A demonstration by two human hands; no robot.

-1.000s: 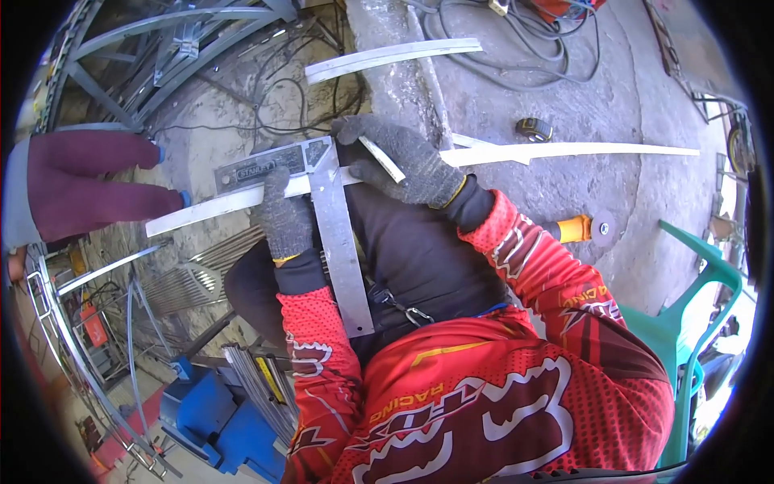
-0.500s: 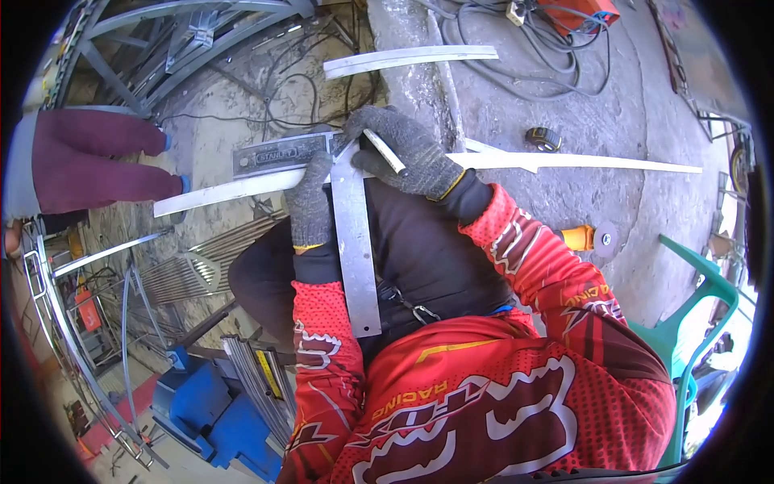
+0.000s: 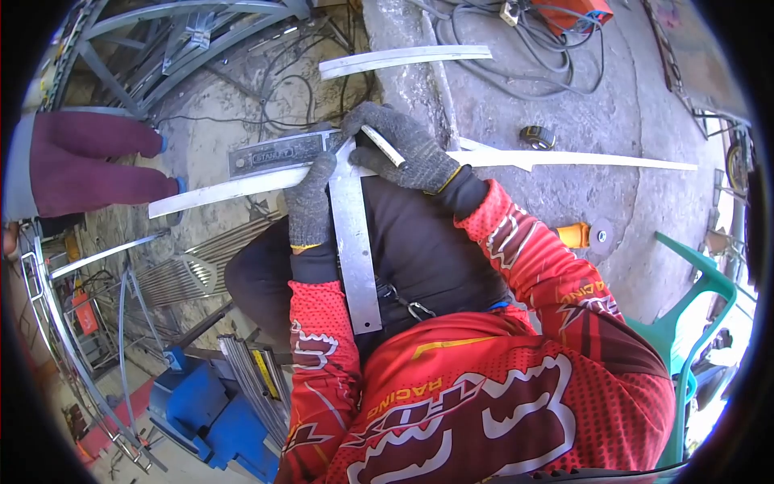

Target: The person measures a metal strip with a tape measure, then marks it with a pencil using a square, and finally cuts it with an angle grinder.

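A long whitish metal bar point(image 3: 214, 194) lies across my lap and extends far to the right. Against it sits a steel square point(image 3: 355, 258) with a dark stock marked STANLEY; its blade points toward my body. My left hand point(image 3: 310, 198), in a grey knit glove, is closed around the bar beside the square, thumb near the blade's top. Gloved too, my right hand point(image 3: 411, 149) pinches a white marker point(image 3: 383, 146) at the square's corner, its fingers bent over the bar. The marker's tip and the fingertips beneath are hidden.
Another metal bar point(image 3: 407, 58) lies ahead on the concrete. To the right are a tape measure point(image 3: 538, 137), an angle grinder point(image 3: 584, 235) and a green chair point(image 3: 693, 302). Cables point(image 3: 556, 64) coil farther ahead. A person's legs point(image 3: 101, 161) are at left, near metal frames.
The whole view has shifted slightly. My right hand and the marker have moved very little at the square's corner; my left hand keeps its hold.
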